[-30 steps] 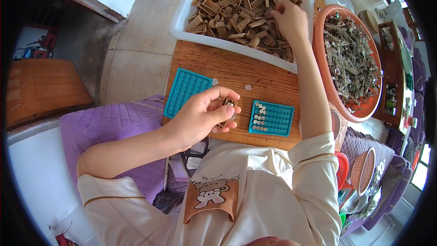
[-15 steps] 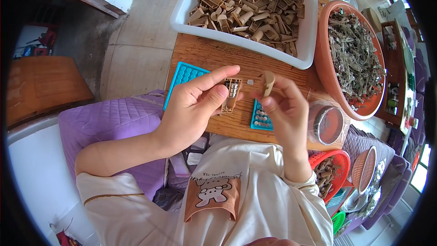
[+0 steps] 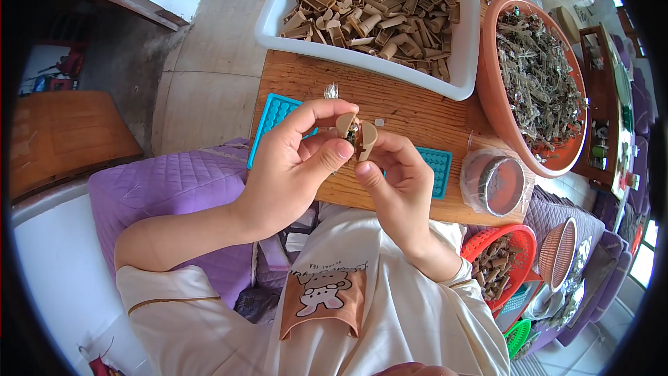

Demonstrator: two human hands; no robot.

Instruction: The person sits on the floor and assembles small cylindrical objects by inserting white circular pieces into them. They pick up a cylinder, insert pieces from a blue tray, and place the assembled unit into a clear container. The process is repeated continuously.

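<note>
Between thumb and fingers, my left hand (image 3: pixel 285 163) grips a small brown plastic battery case (image 3: pixel 345 123). My right hand (image 3: pixel 400 191) pinches a matching brown half-round cover (image 3: pixel 367 141). The two pieces face each other with a narrow gap, and a bit of shiny metal shows inside. Whether they touch is hard to tell. Just beyond my left fingers lies a small silvery bundle of thin strands (image 3: pixel 332 90). A turquoise tray with round pockets (image 3: pixel 273 115) is partly behind my left hand; a smaller turquoise tray (image 3: pixel 438 169) is partly behind my right.
At the table's far side stands a white bin (image 3: pixel 276 40) heaped with brown plastic shells. Right of it is an orange basin (image 3: pixel 495 42) full of tangled strands. A plastic-wrapped round tub (image 3: pixel 504 184) sits near the right edge, above a red basket (image 3: pixel 529 254) of brown pieces.
My right hand has moved left with the cover, up against the case in my left hand. The case has turned, so its row of silver cells no longer shows.
</note>
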